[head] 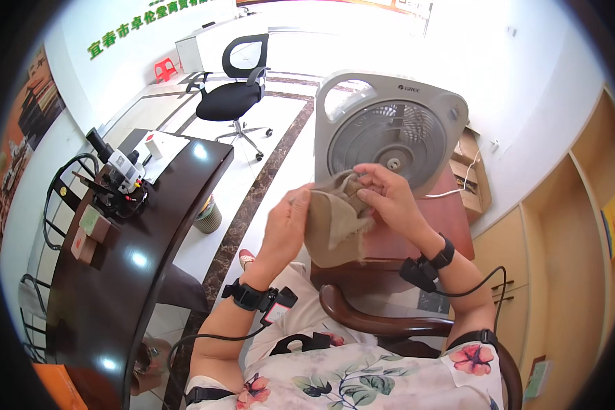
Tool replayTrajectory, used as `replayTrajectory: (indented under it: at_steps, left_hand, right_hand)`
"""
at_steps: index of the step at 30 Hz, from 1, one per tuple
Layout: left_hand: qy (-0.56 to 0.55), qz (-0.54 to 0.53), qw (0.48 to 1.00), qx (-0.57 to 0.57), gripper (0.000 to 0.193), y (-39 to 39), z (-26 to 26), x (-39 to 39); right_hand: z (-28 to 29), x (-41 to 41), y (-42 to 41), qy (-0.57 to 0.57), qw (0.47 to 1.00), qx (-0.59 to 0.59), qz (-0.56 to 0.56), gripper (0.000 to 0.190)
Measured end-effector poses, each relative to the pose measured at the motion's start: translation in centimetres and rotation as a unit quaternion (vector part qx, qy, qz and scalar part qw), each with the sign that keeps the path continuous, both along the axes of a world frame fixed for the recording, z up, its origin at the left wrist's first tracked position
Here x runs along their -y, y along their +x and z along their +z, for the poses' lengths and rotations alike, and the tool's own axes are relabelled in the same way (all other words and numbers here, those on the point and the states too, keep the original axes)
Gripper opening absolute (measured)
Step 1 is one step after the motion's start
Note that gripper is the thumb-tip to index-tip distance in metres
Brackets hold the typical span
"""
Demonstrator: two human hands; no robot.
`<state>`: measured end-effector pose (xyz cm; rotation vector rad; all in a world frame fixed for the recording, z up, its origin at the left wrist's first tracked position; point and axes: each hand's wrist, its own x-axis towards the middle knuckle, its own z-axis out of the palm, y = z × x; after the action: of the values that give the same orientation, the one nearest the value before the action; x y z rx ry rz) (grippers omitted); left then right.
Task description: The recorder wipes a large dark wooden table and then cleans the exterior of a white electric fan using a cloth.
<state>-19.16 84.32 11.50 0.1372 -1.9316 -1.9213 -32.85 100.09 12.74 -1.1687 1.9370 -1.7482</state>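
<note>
A piece of tan-brown fabric (333,225) with a frayed edge hangs between my two hands, above my lap and in front of a grey box fan (389,133). My left hand (286,223) pinches its left edge between thumb and fingers. At its upper right, the fingers of my right hand (387,197) are closed on a bunched, folded part of the fabric. The lower right of the cloth is blurred. Each wrist wears a black strap with a small device and a cable.
The fan stands on a reddish wooden table (441,220). A curved wooden chair arm (384,323) is close below. Left is a dark desk (128,266) with a microscope (118,174), small boxes (89,230) and papers. Beyond are a waste bin (208,218) and a black swivel chair (230,100).
</note>
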Motion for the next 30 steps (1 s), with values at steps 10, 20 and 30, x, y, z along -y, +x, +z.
replayTrajectory:
  at_steps: [10, 20, 30]
  left_hand:
    - [-0.032, 0.074, 0.996, -0.023, 0.04, -1.1, -1.2, -1.0]
    - [-0.155, 0.01, 0.988, -0.014, 0.024, -0.1, -0.2, 0.2]
    - [-0.219, 0.107, 0.954, -0.174, 0.016, -2.2, 2.5, 0.4]
  right_hand:
    - [-3.6, 1.5, 3.4, -0.011, 0.992, -0.123, -0.011, 0.024]
    - [1.2, -2.1, 0.1, -0.093, 0.899, 0.374, 0.208, 0.016]
    - [-3.8, -0.9, 0.3, -0.084, 0.821, 0.535, 0.18, 0.025]
